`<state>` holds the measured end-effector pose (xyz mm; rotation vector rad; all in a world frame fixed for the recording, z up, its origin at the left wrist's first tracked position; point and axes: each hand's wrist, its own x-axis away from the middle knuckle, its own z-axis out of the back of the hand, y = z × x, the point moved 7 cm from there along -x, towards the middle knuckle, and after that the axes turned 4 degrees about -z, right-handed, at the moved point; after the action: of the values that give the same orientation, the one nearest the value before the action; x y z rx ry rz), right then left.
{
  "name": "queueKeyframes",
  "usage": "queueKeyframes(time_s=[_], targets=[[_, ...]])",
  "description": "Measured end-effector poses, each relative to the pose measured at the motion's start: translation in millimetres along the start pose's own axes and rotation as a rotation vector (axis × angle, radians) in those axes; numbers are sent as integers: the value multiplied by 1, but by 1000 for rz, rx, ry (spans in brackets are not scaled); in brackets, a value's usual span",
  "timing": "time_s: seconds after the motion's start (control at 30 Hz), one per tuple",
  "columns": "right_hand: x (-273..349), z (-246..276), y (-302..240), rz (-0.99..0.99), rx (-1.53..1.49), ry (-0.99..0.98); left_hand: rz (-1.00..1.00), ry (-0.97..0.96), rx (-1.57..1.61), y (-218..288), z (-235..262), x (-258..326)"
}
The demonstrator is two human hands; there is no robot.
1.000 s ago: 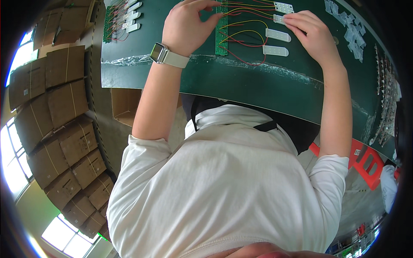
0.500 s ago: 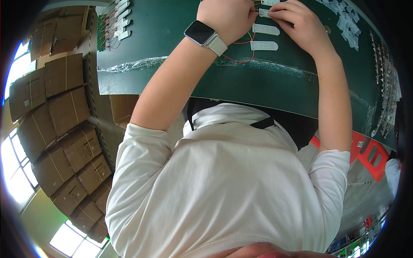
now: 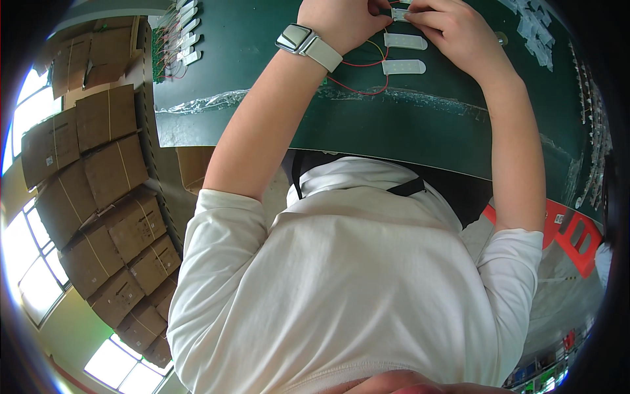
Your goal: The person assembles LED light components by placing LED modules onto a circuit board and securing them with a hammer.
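Head view: small white module is pinched by R hand at view top, over green table; L hand is beside it, grip can't be told. Wires already run to 2 nearer modules; held one's wiring is hidden.

No wording or number is legible here — just marks too small to make out. On the left, a brown carton toward the far part of the stack bears a small white label with dark print. Nearer in that stack, other cartons carry dark printed marks on their faces, blurred past reading. On the right, a pale label with dark marks sits on a slotted red plastic piece — likewise unreadable.
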<state>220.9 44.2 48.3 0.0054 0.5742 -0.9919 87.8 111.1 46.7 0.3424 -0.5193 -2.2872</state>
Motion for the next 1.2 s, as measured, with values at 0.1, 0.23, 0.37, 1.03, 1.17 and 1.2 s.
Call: queueKeyframes(time_s=[0.1,0.23,0.37,1.03,1.17,1.2], targets=[[1,-1,0,12,-1,-21,-46,-19,23,-7,-4,-5],[3,-7,1,4,-24,7,-152,6,51,-11,-2,-5],[-2,-10,-3,69,-7,62,-160,18,67,-20,-2,-3],[-9,-14,-1,-49,-124,82,-296,129,-44,-23,-6,-1],[-10,-14,1,-96,-151,79,-264,185,-86,-24,-2,2],[-10,-15,2,-94,-149,78,-255,184,-108,-22,-2,4]])
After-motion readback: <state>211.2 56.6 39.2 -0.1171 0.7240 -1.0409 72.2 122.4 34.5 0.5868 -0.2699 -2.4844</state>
